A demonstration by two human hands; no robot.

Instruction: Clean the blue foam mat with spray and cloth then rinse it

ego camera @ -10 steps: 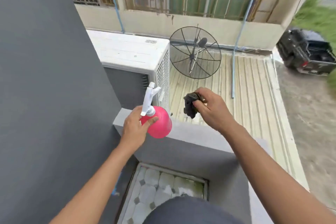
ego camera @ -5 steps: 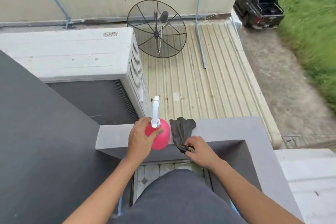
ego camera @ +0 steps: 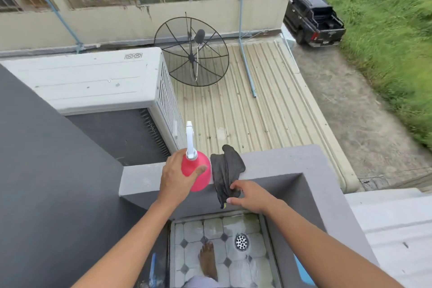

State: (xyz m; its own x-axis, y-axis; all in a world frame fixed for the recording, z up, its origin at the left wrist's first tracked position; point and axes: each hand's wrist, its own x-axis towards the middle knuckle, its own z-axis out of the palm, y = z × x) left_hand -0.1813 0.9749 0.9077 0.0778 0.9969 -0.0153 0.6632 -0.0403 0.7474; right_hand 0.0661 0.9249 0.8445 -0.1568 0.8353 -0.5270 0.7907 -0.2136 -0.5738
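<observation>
While my left hand (ego camera: 177, 176) is wrapped around the pink spray bottle (ego camera: 197, 174), its white nozzle standing up just beyond my knuckles, my right hand (ego camera: 249, 195) pinches the lower end of the dark cloth (ego camera: 225, 168). That cloth is draped over the top of the grey parapet wall (ego camera: 280, 163), hanging down its inner face to my fingertips. My 2 hands are apart, the cloth lying between them, and the bottle's base seems to rest on the wall top just left of the cloth, touching or nearly touching it; I cannot tell which.

I judge this to be the parking or fetching of the tools on the ledge, so the spraying and wiping are either over or not begun; nothing here settles which. Of the blue foam mat itself I see no clear sight: only thin blue edges low beside my forearms, near the tiled floor (ego camera: 210, 229) with its round drain (ego camera: 241, 241) below my right wrist, and I cannot say they are the mat.

For the next move, both tools need steady footing. Beyond my hands the wall drops to a corrugated roof, so the bottle should stand well back from that outer edge, and the cloth should straddle the top evenly before I let go.
</observation>
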